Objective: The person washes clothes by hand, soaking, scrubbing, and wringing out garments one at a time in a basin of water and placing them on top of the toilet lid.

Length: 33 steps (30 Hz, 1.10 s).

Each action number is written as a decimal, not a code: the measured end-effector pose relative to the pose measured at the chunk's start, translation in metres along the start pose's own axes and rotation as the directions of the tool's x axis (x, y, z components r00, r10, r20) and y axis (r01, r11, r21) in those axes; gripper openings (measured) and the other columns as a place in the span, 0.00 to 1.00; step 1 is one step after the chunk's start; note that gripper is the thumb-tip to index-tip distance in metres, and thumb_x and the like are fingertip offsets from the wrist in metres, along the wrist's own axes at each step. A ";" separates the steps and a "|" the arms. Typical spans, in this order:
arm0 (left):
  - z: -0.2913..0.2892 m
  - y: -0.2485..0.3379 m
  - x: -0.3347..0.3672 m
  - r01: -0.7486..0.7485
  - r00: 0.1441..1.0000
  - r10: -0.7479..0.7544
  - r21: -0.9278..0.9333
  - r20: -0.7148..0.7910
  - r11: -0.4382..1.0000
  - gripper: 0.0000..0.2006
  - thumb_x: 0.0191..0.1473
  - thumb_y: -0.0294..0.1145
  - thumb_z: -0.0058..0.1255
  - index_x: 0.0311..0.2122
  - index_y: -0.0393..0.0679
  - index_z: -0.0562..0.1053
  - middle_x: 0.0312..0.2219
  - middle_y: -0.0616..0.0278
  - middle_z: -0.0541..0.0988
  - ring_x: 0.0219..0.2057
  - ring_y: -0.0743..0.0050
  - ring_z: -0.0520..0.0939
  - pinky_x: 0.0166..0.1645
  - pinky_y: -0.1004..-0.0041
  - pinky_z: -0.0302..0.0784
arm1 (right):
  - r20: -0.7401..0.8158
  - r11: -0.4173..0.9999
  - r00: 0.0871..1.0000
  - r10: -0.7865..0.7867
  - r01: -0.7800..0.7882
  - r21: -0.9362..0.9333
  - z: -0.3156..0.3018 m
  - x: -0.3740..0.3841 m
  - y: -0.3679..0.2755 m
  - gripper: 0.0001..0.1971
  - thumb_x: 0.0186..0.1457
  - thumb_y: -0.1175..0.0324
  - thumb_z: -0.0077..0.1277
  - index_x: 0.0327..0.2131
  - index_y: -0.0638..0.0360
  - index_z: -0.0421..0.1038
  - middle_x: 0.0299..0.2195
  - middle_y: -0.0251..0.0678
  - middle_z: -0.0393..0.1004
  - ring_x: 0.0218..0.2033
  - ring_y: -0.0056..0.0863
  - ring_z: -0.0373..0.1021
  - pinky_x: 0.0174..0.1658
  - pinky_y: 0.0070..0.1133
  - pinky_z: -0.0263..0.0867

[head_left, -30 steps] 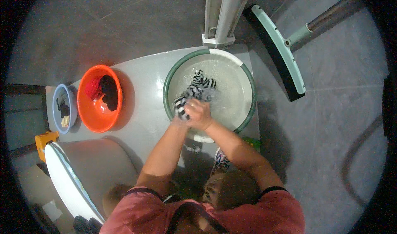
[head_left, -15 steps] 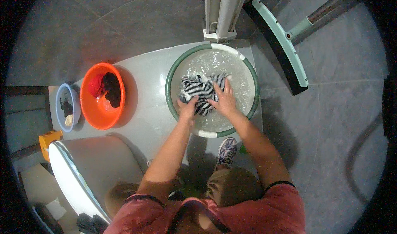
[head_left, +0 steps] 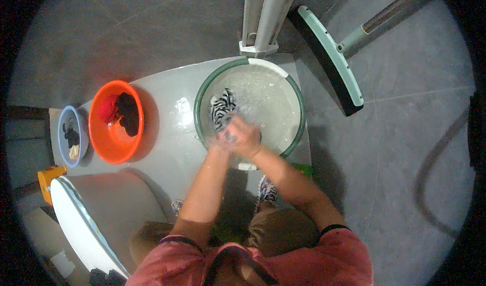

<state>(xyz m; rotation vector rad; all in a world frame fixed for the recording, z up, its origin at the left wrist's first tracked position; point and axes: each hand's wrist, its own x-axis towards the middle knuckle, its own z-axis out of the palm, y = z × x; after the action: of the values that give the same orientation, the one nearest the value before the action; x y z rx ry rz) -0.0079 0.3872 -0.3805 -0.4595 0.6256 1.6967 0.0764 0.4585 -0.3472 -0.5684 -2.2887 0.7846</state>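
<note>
A black-and-white striped cloth (head_left: 220, 110), wet and bunched up, lies in the left part of a round basin (head_left: 199, 100) with a green-and-white rim, which holds cloudy water (head_left: 271, 101). At the near left side of the basin my two hands are close together on the cloth's near end. My right hand (head_left: 244, 136) is closed over it, its fingers curled. Beside it, my left hand (head_left: 220, 142) is closed on the same end, low by the rim. Motion blurs both hands, and the cloth between them is mostly hidden.
To the left stand an orange basin (head_left: 96, 144) with red and black cloths and a small blue basin (head_left: 62, 147) with dark and pale cloths. A large white-rimmed tub (head_left: 81, 225) is near left. A squeegee (head_left: 331, 58) stands at the far right, beside a pale post (head_left: 260, 20).
My hands have come together and moved toward the basin's near left. The cloth, spread across the water before, is now gathered into a narrower bunch at the left. The view has shifted slightly.
</note>
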 end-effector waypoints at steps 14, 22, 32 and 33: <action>-0.043 -0.027 0.023 -0.001 0.921 0.018 0.044 -0.389 0.999 0.29 0.51 0.46 0.52 0.54 0.42 0.63 0.49 0.55 0.71 0.49 0.56 0.72 0.54 0.57 0.66 | 0.365 0.815 0.731 0.576 -0.547 -0.189 0.021 -0.024 0.098 0.23 0.43 0.68 0.55 0.46 0.59 0.67 0.42 0.48 0.70 0.41 0.37 0.69 0.42 0.31 0.66; -0.005 0.008 -0.005 0.131 0.990 -0.129 -0.024 0.056 0.991 0.22 0.56 0.50 0.40 0.48 0.44 0.69 0.44 0.57 0.74 0.44 0.61 0.75 0.52 0.53 0.67 | 0.166 0.998 0.984 0.062 -0.060 -0.020 0.005 -0.015 -0.061 0.16 0.44 0.61 0.58 0.33 0.62 0.69 0.28 0.42 0.72 0.27 0.40 0.70 0.32 0.30 0.67; 0.013 -0.026 -0.033 0.117 0.967 -0.032 0.328 -0.254 0.937 0.35 0.53 0.53 0.45 0.60 0.49 0.48 0.49 0.60 0.70 0.45 0.68 0.75 0.45 0.64 0.73 | 0.179 0.493 0.967 0.184 0.067 -0.868 -0.038 -0.026 0.052 0.29 0.44 0.54 0.53 0.49 0.58 0.65 0.53 0.50 0.60 0.53 0.50 0.59 0.54 0.45 0.53; 0.007 -0.036 -0.028 0.184 0.957 -0.060 0.435 -0.283 0.881 0.34 0.54 0.54 0.44 0.60 0.48 0.50 0.48 0.60 0.70 0.44 0.68 0.75 0.45 0.63 0.73 | 0.324 0.826 0.919 0.227 -0.005 -0.564 -0.029 -0.036 0.058 0.31 0.43 0.55 0.53 0.51 0.57 0.63 0.55 0.51 0.58 0.55 0.52 0.56 0.56 0.48 0.48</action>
<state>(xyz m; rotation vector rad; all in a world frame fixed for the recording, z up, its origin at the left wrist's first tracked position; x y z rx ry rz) 0.0333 0.3757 -0.3640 -0.3745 1.1376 1.3162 0.1322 0.4914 -0.3834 -0.8877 -2.8894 0.2731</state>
